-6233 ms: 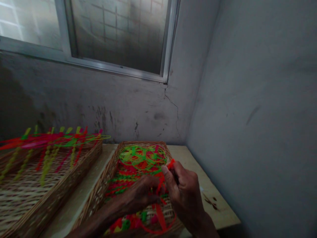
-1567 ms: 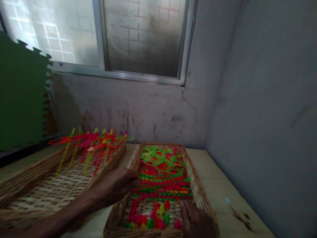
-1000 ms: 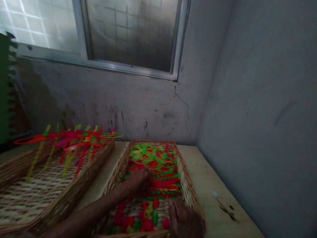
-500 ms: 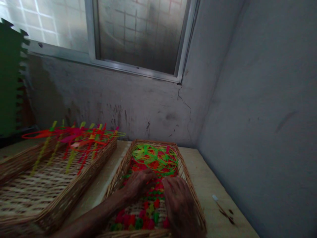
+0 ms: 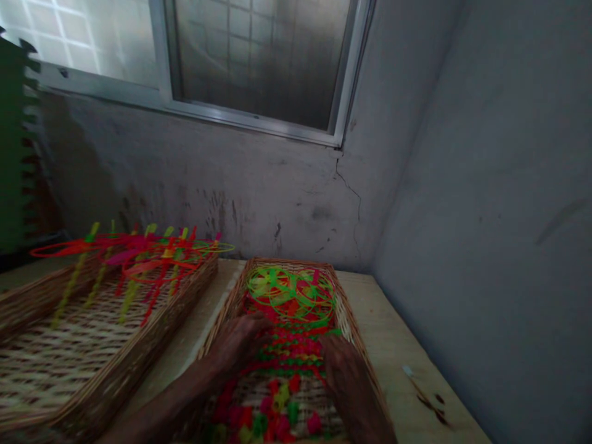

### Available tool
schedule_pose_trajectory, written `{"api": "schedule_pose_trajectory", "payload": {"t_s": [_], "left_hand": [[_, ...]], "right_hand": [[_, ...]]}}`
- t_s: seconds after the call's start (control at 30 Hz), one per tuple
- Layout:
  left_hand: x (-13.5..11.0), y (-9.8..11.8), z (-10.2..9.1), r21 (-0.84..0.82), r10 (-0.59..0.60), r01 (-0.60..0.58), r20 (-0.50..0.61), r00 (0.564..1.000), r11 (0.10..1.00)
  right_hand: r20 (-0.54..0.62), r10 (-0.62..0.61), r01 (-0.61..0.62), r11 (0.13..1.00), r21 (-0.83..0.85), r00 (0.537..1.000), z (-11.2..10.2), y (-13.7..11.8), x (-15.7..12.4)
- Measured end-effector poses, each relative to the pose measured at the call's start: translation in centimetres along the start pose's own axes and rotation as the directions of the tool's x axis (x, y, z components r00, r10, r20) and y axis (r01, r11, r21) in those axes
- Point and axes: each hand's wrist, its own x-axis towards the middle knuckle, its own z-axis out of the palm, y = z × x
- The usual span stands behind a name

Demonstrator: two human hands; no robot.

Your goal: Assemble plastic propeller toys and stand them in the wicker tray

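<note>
Inside the right-hand wicker basket [image 5: 345,320] lies a row of twisted plastic sticks [image 5: 296,345], red, green, pink and yellow, set crosswise. My left hand [image 5: 243,339] rests at their left ends, fingers stretched toward them and a little apart. At their right ends is my right hand [image 5: 345,370], fingers bent downward; their tips are dark and blurred. A red stick slants toward that hand, but whether it is gripped cannot be seen. Beyond the sticks lie ringed plastic propellers [image 5: 291,290], mostly bright green. Small coloured plastic pieces [image 5: 280,404] are scattered at the basket's near end.
To the left stands a second wicker basket [image 5: 152,345], with propellers on twisted sticks [image 5: 139,253] across its far end. Both baskets sit on a pale wooden table [image 5: 393,327]. A small white-tipped object [image 5: 420,391] lies at right. Walls and a window [image 5: 259,61] close off the back.
My hands have moved apart, the left one leftward and the right one rightward, uncovering more of the twisted sticks. The camera view has shifted slightly.
</note>
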Motion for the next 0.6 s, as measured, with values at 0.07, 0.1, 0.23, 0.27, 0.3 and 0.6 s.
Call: {"api": "schedule_pose_trajectory", "payload": {"t_s": [0.07,0.1,0.23,0.27,0.3,0.6], "left_hand": [[-0.1,0.1,-0.1,0.013,-0.012,0.012,-0.018,1.000,1.000],[-0.2,0.2,-0.2,0.014,0.000,0.000,-0.029,1.000,1.000],[-0.5,1.0,0.2,-0.056,0.101,-0.104,-0.055,0.993,0.993],[-0.5,1.2,0.3,-0.078,0.125,-0.130,-0.057,0.990,0.988],[-0.5,1.4,0.5,-0.102,0.146,-0.151,-0.058,0.988,0.983],[-0.3,2.3,-0.3,-0.248,0.185,-0.304,-0.409,0.894,0.920]], "right_hand": [[0.057,0.039,-0.040,0.999,0.017,0.998,-0.2,-0.2,0.6],[0.074,0.055,-0.057,0.998,0.019,0.996,-0.3,-0.4,0.8],[0.120,0.037,-0.042,0.999,0.035,0.992,-0.7,-1.1,1.5],[0.155,0.030,-0.037,0.999,0.040,0.987,-0.9,-1.3,1.7],[0.194,0.034,-0.043,0.998,0.038,0.980,-1.1,-1.5,1.9],[0.059,0.263,-0.253,0.958,-0.131,0.963,-3.3,-0.3,2.4]]}}
